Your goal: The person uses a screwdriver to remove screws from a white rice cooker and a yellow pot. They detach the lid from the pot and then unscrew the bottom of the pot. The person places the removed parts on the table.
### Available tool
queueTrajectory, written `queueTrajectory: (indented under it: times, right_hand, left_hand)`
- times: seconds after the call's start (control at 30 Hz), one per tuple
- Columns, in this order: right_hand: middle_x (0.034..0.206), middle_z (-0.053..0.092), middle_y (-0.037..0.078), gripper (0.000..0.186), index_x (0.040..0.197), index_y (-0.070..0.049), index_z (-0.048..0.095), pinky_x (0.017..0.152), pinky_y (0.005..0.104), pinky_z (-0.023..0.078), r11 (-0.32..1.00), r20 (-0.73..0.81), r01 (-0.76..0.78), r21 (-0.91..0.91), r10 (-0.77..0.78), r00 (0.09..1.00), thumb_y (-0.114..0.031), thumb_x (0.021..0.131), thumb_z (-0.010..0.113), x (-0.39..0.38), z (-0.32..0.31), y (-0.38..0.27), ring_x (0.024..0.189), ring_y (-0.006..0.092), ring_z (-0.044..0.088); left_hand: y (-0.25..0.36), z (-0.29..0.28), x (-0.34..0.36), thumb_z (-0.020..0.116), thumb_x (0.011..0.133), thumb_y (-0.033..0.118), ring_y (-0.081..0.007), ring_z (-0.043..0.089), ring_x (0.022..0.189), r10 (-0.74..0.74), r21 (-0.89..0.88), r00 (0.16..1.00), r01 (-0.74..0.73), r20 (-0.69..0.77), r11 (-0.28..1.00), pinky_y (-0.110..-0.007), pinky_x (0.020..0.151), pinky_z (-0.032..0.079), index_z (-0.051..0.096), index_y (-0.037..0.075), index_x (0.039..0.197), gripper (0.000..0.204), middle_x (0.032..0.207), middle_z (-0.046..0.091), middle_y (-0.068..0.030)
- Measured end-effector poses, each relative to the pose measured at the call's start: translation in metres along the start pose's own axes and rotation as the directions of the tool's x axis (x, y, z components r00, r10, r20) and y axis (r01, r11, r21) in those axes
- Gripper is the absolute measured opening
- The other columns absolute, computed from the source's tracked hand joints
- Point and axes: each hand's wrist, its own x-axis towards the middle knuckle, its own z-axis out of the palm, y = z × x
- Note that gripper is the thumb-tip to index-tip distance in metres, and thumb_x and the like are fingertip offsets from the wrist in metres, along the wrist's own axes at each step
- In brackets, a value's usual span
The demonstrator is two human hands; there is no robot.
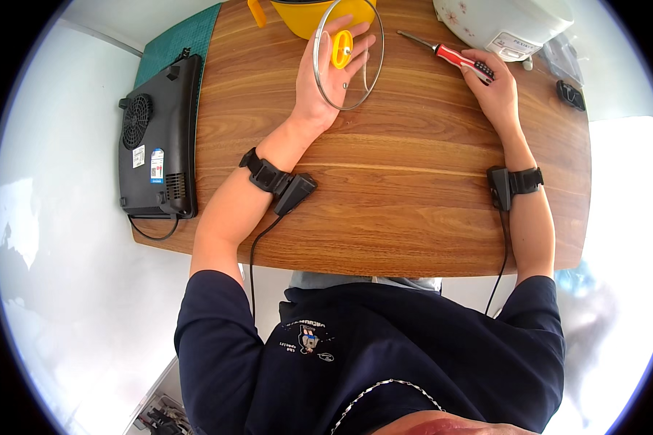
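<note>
With the clock set on the middle of the view, the left hand (326, 85) is at 12 o'clock, palm up, its fingers loosely spread behind a glass lid (357, 67), which it holds tilted on a steep slant, the yellow knob (342, 49) against the fingers. The right hand (495, 85), between 1 and 2 o'clock, has its fingers curled closed around the red-and-black handle of a screwdriver (453, 56), whose shaft points toward 10 o'clock, its tip apart from the lid. Both forearms wear black strapped devices with cables. A yellow pot (305, 18) sits beyond the lid at 12 o'clock; a white flowered cooker (486, 22) stands past the screwdriver near 1 o'clock. A small black object (570, 95) lies at 2 o'clock. Toward 10 o'clock are a black vented appliance (158, 138) and a green mat (170, 45) on the wooden table (406, 196).
</note>
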Motion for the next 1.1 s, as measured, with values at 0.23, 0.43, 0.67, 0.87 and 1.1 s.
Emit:
queueTrajectory:
  times: [0.23, 0.43, 0.67, 0.87, 1.1]
  right_hand:
    - [0.108, 0.071, 0.006, 0.027, 0.114, -0.010, 0.075, 0.089, 0.0325, 0.052, 0.997, 0.017, 0.008, -0.075, -0.006, 1.000, -0.017, 0.088, 0.076, -0.001, 0.000, 0.001, 0.096, 0.0215, 0.067]
    - [0.110, 0.071, 0.007, 0.028, 0.115, -0.011, 0.075, 0.090, 0.0343, 0.052, 0.993, 0.027, 0.044, -0.107, -0.042, 0.999, -0.018, 0.087, 0.076, 0.000, 0.000, 0.005, 0.098, 0.0242, 0.068]
    - [0.111, 0.071, 0.007, 0.030, 0.115, -0.010, 0.075, 0.092, 0.0353, 0.052, 0.993, 0.025, 0.040, -0.108, -0.038, 0.999, -0.024, 0.089, 0.079, 0.001, 0.000, -0.002, 0.101, 0.0252, 0.068]
    - [0.110, 0.071, 0.008, 0.029, 0.114, -0.009, 0.075, 0.090, 0.0357, 0.053, 0.944, -0.020, 0.181, -0.276, -0.194, 0.981, -0.027, 0.091, 0.078, 0.008, -0.012, -0.035, 0.101, 0.0266, 0.069]
    - [0.096, 0.076, 0.007, 0.024, 0.108, -0.004, 0.076, 0.081, 0.0309, 0.056, 0.997, 0.103, 0.054, -0.057, -0.048, 0.994, -0.021, 0.092, 0.077, 0.018, -0.014, -0.102, 0.091, 0.0201, 0.073]
  left_hand:
    - [-0.001, 0.001, -0.001, 0.041, 0.112, 0.048, -0.0363, 0.051, 0.139, 0.000, -0.003, 1.000, 0.000, 0.002, 1.000, -0.053, 0.119, 0.036, 0.045, 0.009, 0.150, 0.055, 0.149, 0.052, -0.0191]
    - [-0.001, 0.001, 0.000, 0.041, 0.112, 0.048, -0.0366, 0.052, 0.139, 0.010, 0.007, 1.000, -0.011, 0.016, 1.000, -0.054, 0.119, 0.036, 0.046, 0.010, 0.149, 0.054, 0.149, 0.052, -0.0192]
    - [-0.001, 0.000, 0.000, 0.042, 0.111, 0.047, -0.0362, 0.052, 0.138, 0.000, -0.005, 1.000, 0.000, 0.007, 1.000, -0.052, 0.119, 0.037, 0.047, 0.009, 0.149, 0.053, 0.148, 0.053, -0.0196]
    - [-0.001, 0.004, -0.001, 0.044, 0.111, 0.046, -0.0347, 0.053, 0.136, -0.002, -0.020, 1.000, 0.002, -0.004, 1.000, -0.050, 0.119, 0.037, 0.046, 0.008, 0.149, 0.053, 0.147, 0.053, -0.0197]
    - [-0.001, 0.006, 0.001, 0.044, 0.112, 0.042, -0.0329, 0.054, 0.135, -0.032, -0.074, 0.999, 0.031, -0.010, 0.997, -0.051, 0.120, 0.034, 0.046, 0.007, 0.149, 0.051, 0.147, 0.053, -0.0191]
